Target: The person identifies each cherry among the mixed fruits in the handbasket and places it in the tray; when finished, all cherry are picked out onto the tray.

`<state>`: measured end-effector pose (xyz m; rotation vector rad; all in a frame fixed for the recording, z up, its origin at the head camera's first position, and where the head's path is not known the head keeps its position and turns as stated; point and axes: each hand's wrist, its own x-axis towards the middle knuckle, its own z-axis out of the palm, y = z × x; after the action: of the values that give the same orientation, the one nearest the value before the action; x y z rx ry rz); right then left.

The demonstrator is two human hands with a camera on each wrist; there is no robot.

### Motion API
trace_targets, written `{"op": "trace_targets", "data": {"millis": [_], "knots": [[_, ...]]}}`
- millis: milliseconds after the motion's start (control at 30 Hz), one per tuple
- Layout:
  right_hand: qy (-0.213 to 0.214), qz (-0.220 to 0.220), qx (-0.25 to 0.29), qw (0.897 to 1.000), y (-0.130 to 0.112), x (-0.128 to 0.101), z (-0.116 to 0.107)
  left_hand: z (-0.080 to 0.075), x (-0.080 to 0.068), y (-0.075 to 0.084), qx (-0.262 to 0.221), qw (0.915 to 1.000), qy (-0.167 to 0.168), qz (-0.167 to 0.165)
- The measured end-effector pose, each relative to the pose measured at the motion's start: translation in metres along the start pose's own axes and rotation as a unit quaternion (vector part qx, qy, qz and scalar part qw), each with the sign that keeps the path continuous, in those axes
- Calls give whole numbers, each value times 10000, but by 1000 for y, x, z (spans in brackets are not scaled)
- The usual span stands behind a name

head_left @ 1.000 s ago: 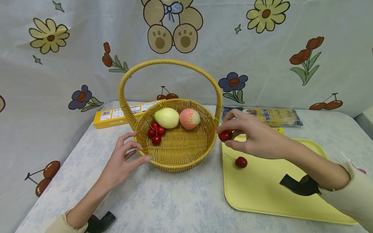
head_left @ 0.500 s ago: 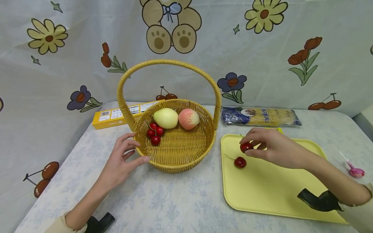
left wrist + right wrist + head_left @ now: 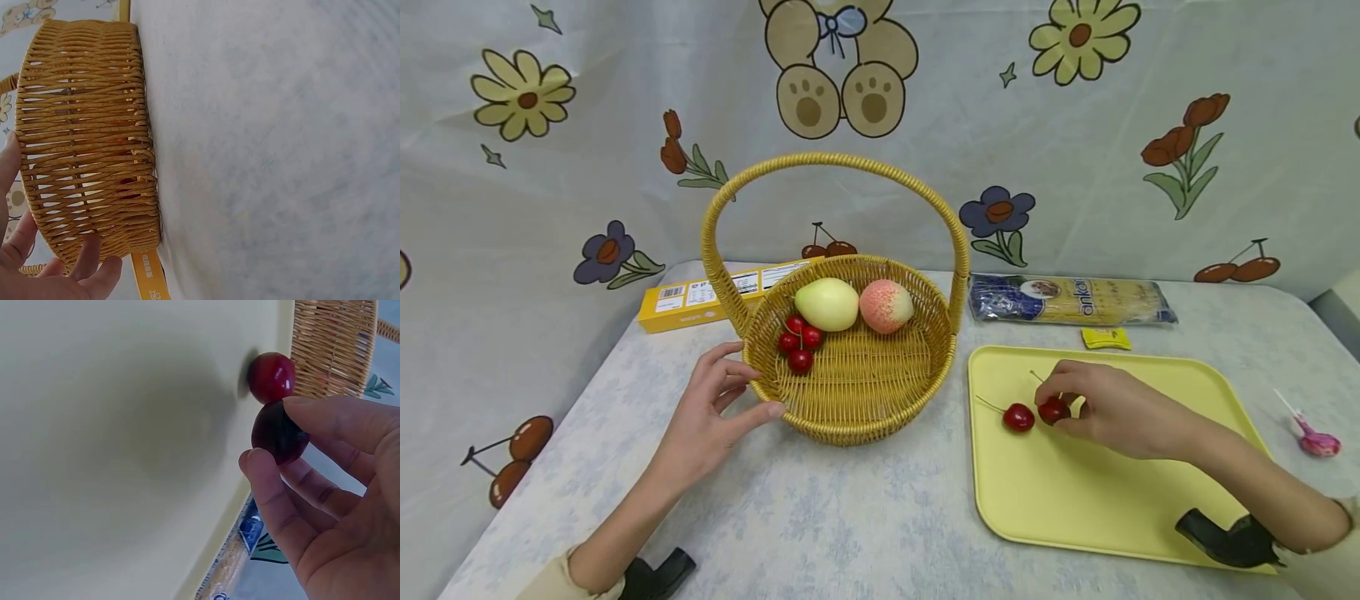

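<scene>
My right hand [image 3: 1120, 412] pinches a dark red cherry [image 3: 275, 432] between thumb and fingertips, low over the yellow tray [image 3: 1075, 508]. A second cherry [image 3: 1018, 417], its stem pointing left, lies on the tray right beside the held one. On the left, my left hand [image 3: 715, 412] touches the wicker basket [image 3: 850, 433] with fingers spread, thumb at the front of the rim and fingertips against the woven side [image 3: 87, 156]. Inside the basket are a pale yellow-green pear-like fruit [image 3: 827, 304], a pink peach [image 3: 886, 306] and a cluster of small red cherries [image 3: 801, 361].
A yellow box [image 3: 688, 304] lies behind the basket at left. At the back right is a pasta packet [image 3: 1071, 300], with a small yellow wrapped piece [image 3: 1106, 338] in front of it. A pink lollipop [image 3: 1317, 440] rests right of the tray. The basket's tall handle [image 3: 835, 158] arches upward.
My right hand has carried the cherry from beside the basket's right rim rightward and down to the tray, next to the other cherry. My left hand has stayed at the basket.
</scene>
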<state>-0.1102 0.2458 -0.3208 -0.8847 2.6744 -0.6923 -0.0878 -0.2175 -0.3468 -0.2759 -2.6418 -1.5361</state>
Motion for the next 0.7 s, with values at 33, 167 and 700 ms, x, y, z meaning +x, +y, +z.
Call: {"op": "trace_targets", "data": {"millis": [33, 167, 700], "knots": [[-31, -4, -37, 10000, 1, 0, 1, 0, 0, 0, -1, 10000, 0, 2], [-116, 194, -63, 9997, 2, 1, 5, 0, 0, 1, -48, 10000, -8, 19], [-160, 282, 33, 9995, 4, 1, 9, 1, -1, 1, -84, 9999, 12, 61]]}}
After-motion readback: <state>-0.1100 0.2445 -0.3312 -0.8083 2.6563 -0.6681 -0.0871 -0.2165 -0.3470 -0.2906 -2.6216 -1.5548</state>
